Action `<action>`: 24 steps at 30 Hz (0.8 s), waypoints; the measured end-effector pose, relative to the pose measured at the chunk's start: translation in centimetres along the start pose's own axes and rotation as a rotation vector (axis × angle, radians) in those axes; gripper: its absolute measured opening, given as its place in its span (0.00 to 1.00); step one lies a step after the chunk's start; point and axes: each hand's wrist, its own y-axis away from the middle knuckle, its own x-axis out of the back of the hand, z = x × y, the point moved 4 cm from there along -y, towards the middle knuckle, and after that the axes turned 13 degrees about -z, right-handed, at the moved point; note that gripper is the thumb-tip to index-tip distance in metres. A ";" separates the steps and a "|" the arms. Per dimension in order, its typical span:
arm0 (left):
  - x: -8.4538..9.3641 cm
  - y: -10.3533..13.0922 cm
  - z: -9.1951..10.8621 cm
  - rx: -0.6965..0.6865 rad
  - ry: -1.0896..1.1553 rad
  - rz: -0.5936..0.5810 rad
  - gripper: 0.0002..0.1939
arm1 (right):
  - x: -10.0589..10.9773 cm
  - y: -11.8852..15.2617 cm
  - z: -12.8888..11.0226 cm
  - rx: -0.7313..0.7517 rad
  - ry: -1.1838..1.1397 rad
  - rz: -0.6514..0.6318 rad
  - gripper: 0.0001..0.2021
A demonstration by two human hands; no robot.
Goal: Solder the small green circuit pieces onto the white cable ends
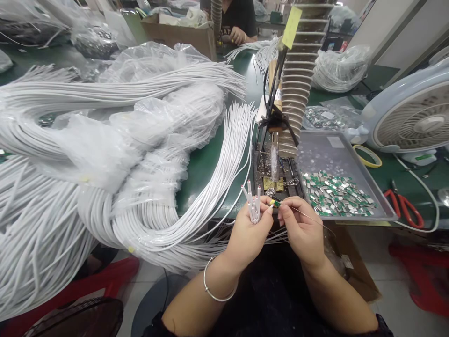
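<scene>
My left hand (pixel 249 236) is closed around several white cables (pixel 254 208), whose cut ends point upward. At its thumb and fingertip sits a small green circuit board (pixel 276 203), with a bit of yellow beside it. My right hand (pixel 304 231) meets the board from the other side, its fingers pinched. A thin wire (pixel 314 219), like solder wire, runs out of that hand to the right. Just beyond my fingers stands a dark soldering stand (pixel 261 164) with a yellow sponge (pixel 273 183). Where the board and wire touch is too small to make out.
Large bundles of white cable (pixel 147 210), partly in plastic, cover the left. A grey tray (pixel 336 145) of small boards lies right, near red-handled scissors (pixel 403 206), a tape roll (pixel 367 156) and a fan (pixel 414 112). A ribbed hose (pixel 298 75) hangs ahead; another person (pixel 242 21) sits opposite.
</scene>
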 end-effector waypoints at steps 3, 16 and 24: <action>0.0 0.0 0.0 0.029 0.020 0.011 0.07 | 0.2 0.2 -0.1 0.078 0.118 0.011 0.05; -0.1 -0.4 0.4 0.069 0.084 0.065 0.08 | 0.0 1.3 0.1 0.434 0.252 0.125 0.17; -0.3 -0.8 1.2 0.051 0.098 0.074 0.06 | 0.4 0.6 -0.9 0.493 0.486 0.135 0.13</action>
